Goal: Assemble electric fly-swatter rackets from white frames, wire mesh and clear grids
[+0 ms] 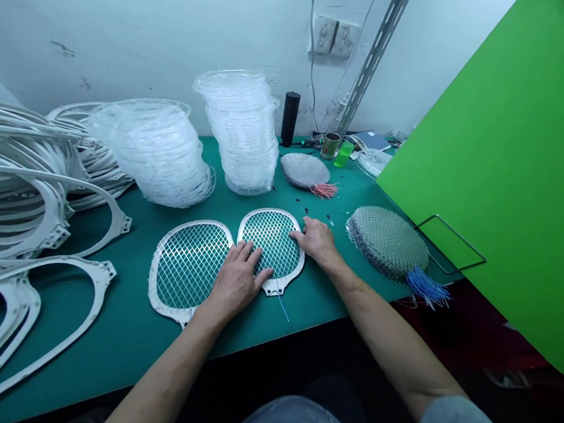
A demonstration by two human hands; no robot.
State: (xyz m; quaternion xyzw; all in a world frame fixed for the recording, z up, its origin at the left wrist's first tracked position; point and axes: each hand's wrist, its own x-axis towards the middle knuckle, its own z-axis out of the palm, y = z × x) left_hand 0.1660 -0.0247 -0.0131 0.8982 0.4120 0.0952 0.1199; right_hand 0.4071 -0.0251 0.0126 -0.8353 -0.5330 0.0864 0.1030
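Observation:
Two white oval frames with metal mesh inside lie side by side on the green table. My left hand (239, 276) rests with fingers spread at the lower left of the right-hand frame (273, 237), its wrist over the edge of the left-hand frame (188, 266). My right hand (316, 240) touches the upper right rim of the right-hand frame, thumb over the mesh and index finger bent at the edge; its other fingers are curled. From that frame's tab a thin blue wire (283, 308) sticks out toward the table's front edge.
White frames (23, 187) are heaped at left. Two stacks of clear plastic rings (155, 151) (244, 131) stand behind. At right lies a mesh pile (389, 241) with blue wires (427, 286), beside a green panel (508, 156). Grey discs (305, 169), a black cylinder (290, 118) and a tin (330, 146) are farther back.

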